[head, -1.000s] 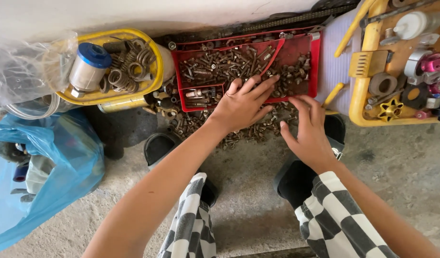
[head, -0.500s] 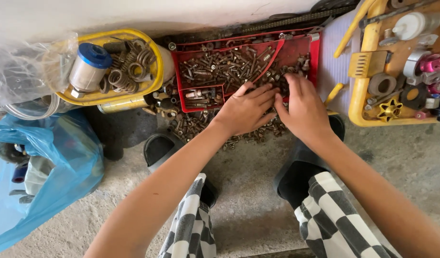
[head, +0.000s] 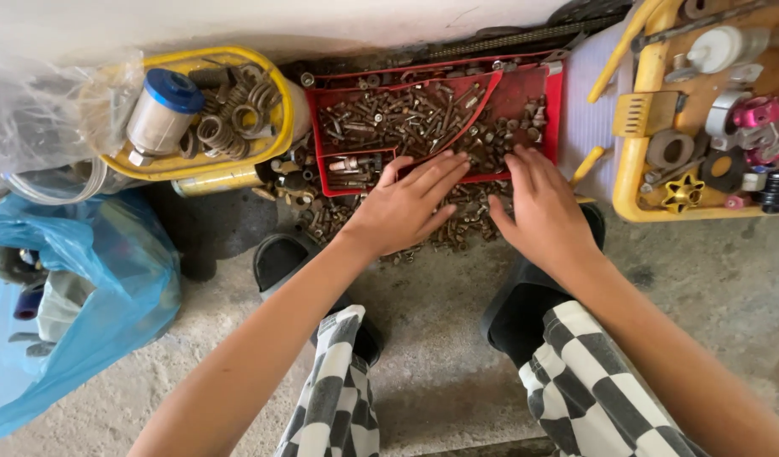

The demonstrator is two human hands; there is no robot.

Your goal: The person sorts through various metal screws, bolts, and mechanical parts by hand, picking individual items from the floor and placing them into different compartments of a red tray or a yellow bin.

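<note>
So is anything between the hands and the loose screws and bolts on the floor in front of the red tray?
Nothing visible. The left hand and right hand both lie palm-down directly on the pile of screws and bolts, fingertips reaching the front edge of the red tray.

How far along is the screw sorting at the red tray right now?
Done: many screws lie in the red tray. In hand: left hand and right hand press flat on the loose pile of screws at its front edge. Left: screws scattered on the concrete floor.
</note>
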